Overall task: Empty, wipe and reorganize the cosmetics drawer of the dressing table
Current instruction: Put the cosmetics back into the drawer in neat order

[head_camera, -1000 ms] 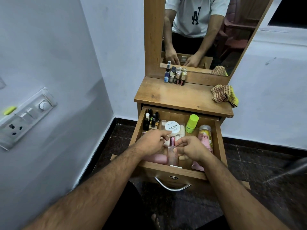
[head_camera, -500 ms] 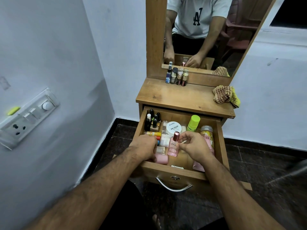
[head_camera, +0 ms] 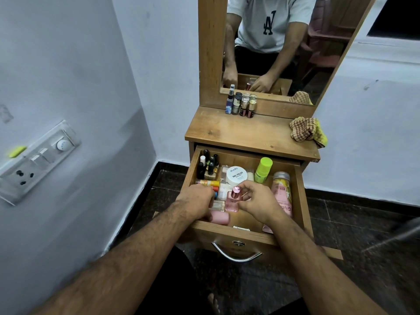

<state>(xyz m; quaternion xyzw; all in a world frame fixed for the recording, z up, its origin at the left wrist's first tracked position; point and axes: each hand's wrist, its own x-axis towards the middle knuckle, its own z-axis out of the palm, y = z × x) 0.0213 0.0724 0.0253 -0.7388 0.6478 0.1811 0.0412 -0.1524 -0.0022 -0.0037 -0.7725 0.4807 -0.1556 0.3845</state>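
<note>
Lifted upright since a second ago, the pink perfume bottle (head_camera: 232,199) is pinched by the right hand (head_camera: 256,201). Left hand (head_camera: 196,201) curls among tubes, its grasp hidden; drawer (head_camera: 300,196) emptying has barely begun.

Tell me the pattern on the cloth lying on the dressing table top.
Brown-and-cream check, with a yellow patch on the cloth; head view.

White switchboard (head_camera: 37,160) on the left wall — dark tiled floor (head_camera: 354,226) below
</note>
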